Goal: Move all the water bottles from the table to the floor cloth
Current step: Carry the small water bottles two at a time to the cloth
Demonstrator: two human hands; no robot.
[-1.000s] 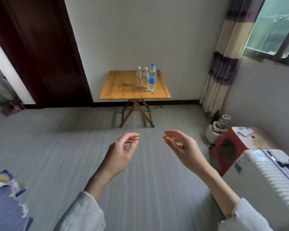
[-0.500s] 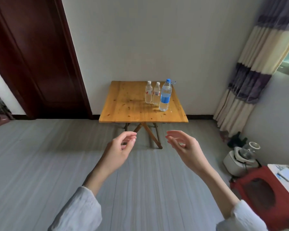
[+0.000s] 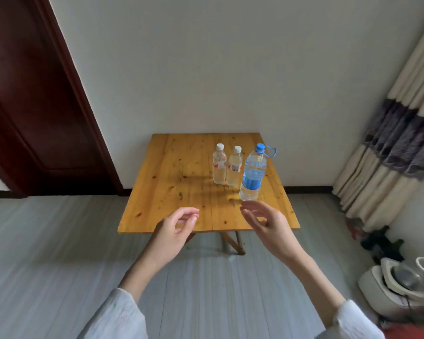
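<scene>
- Pale sleeves [image 3: 115, 316] at the bottom edge, both forearms reaching forward over the grey floor [image 3: 47, 265].
- Left hand [image 3: 173, 231] empty, fingers loosely curled with a narrow gap to the thumb, palm facing right, over the table's near edge.
- Right hand [image 3: 267, 223] empty, spread wider, palm facing left, fingers pointing ahead (slightly blurred); no contact with anything.
- Wooden table [image 3: 171, 182] just beyond both hands, folding legs showing under it.
- Large bottle [image 3: 253, 173], blue cap and blue label, upright just past the right hand's fingertips, apart from them; a blue loop hangs off its cap.
- Two small bottles, white caps, upright farther back and left of the large one: left small bottle [image 3: 219, 165] and right small bottle [image 3: 234, 167], side by side, about touching.
- All three bottles on the table, ahead of the right hand more than the left.
- Beyond: white wall, dark door [image 3: 30, 94] far left, striped curtain [image 3: 397, 143] far right, white appliance [image 3: 397, 287] on the floor right of the right arm.
</scene>
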